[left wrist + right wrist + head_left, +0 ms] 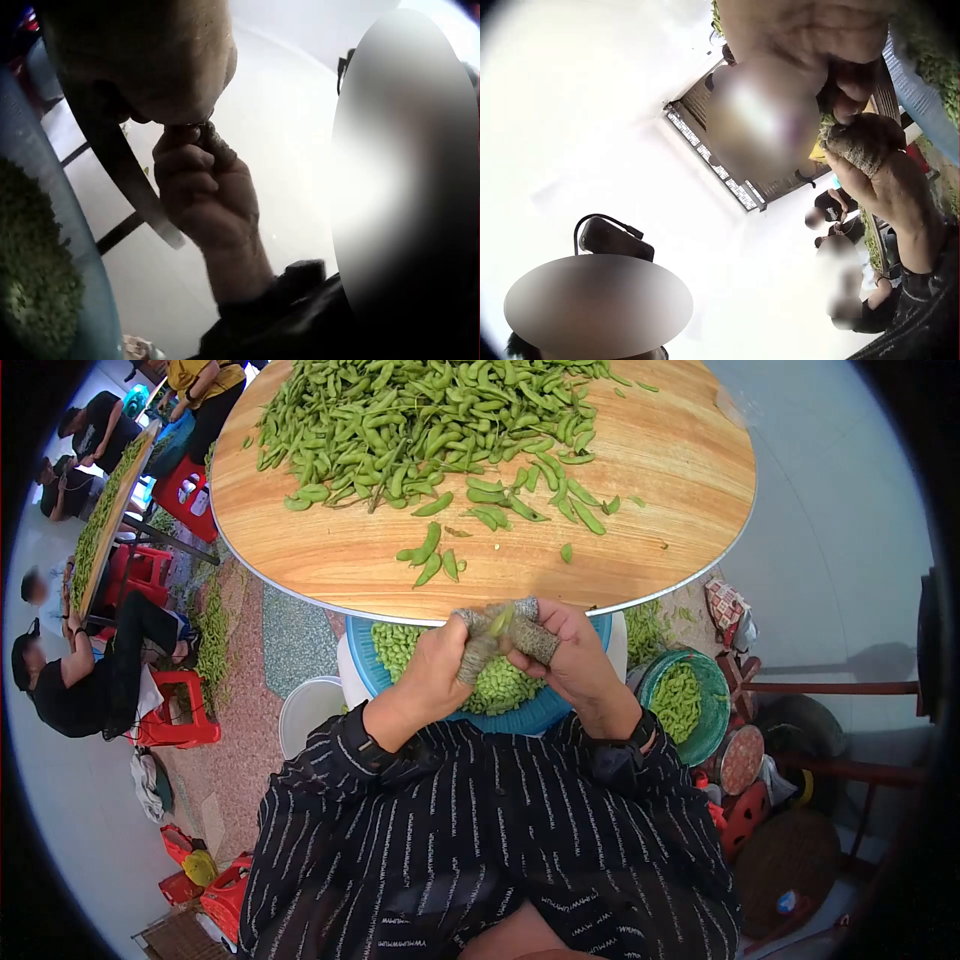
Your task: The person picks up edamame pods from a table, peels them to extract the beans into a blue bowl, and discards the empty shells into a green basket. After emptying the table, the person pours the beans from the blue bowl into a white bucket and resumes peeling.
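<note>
In the head view my left hand (430,675) and right hand (585,665) meet at the table's near edge, grey wraps around several fingers. Between the fingertips a green soybean pod (500,622) is pinched by both hands, partly hidden and blurred. Right below them a blue basin (362,652) holds light green shelled beans (495,692). On the wood-patterned table (330,565) lies a large heap of soybean pods (420,430), with several loose pods (430,545) nearer me. The left wrist view shows the right hand (206,191) with curled fingers against the left.
A white bucket (290,720) stands left of the basin. To the right is a green bucket (722,695) with green contents (677,700). Red stools (185,715) and seated people line the left side, by another table (100,525) covered in pods.
</note>
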Demonstrator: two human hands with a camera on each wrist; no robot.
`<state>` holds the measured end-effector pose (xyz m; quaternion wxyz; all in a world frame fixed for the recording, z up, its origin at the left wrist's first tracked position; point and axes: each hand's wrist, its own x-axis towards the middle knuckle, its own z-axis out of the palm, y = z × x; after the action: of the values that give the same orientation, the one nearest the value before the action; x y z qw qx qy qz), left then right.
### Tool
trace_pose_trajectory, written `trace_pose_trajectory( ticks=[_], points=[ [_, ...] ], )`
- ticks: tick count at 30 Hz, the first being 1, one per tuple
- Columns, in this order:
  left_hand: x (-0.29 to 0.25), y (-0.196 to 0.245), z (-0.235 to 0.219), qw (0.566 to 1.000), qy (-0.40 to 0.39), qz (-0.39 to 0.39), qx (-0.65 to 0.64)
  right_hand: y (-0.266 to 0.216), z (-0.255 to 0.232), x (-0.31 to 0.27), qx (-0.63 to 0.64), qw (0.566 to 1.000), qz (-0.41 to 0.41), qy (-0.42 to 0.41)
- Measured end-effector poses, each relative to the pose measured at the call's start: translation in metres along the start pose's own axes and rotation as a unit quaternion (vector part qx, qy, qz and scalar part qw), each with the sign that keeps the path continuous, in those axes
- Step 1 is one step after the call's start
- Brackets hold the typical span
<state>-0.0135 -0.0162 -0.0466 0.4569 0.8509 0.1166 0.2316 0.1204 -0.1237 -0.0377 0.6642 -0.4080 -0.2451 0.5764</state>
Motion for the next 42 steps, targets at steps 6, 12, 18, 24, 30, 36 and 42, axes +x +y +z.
trace_pose_trajectory(
  ticks=[6,12,18,24,30,36,42],
  points=[
    [-0.002,-0.002,-0.001,0.978,-0.004,0.092,0.187,0.003,0.001,0.001,-0.04,0.999,0.017,0.006],
    [-0.005,0.004,0.007,0.999,0.022,-0.003,-0.036,0.01,0.004,0.001,-0.094,0.994,-0.056,0.008],
    [-0.018,-0.009,0.019,0.942,0.032,-0.125,-0.31,0.018,0.0,0.003,-0.255,0.945,-0.205,-0.015],
    [-0.017,-0.006,0.02,0.837,-0.007,-0.256,-0.483,0.015,-0.001,-0.001,-0.283,0.944,-0.171,-0.019],
    [-0.01,-0.005,0.011,0.938,-0.041,-0.144,-0.312,0.012,-0.005,0.0,-0.384,0.905,-0.179,-0.042],
    [-0.021,-0.008,0.012,0.896,-0.065,-0.202,-0.391,0.018,-0.012,0.003,-0.229,0.961,-0.132,-0.086],
    [-0.026,-0.018,0.011,0.873,-0.074,-0.236,-0.419,0.026,-0.015,0.001,-0.233,0.966,-0.099,-0.053]
  ],
)
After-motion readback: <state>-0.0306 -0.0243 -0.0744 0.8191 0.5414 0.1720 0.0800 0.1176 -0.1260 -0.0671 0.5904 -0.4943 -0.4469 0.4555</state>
